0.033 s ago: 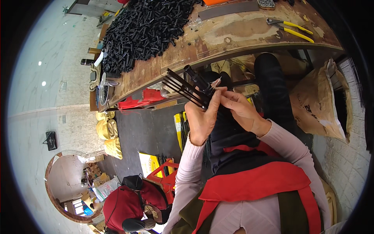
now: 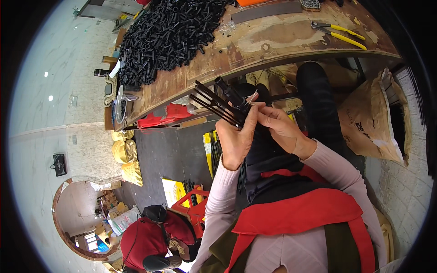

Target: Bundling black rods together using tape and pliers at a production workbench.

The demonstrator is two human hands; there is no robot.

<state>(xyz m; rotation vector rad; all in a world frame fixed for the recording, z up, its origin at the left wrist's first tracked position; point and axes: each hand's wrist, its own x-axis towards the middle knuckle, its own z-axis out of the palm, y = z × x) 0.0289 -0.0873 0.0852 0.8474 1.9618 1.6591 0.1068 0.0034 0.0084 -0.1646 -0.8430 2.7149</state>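
Note:
My left hand (image 2: 236, 140) is closed around a bundle of thin black rods (image 2: 213, 105) and a black tubular piece (image 2: 233, 94). The rods and the tube stick out up and to the left, beyond the fingers. At the tube's base shows a thin pale strand (image 2: 251, 97), like a thread or wire. My right hand (image 2: 284, 129) is closed in a pinch, its fingertips against my left thumb beside the strand. Whatever lies between those fingertips is too small to make out. Both hands are held above my lap, close to the table edge.
A worn wooden table (image 2: 268, 41) bears a large heap of small black tubes (image 2: 170, 38) and yellow-handled pliers (image 2: 341, 34). At right stands an open brown paper sack (image 2: 371, 120). A person in dark red (image 2: 150, 241) sits at lower left, near a red stool (image 2: 195, 209).

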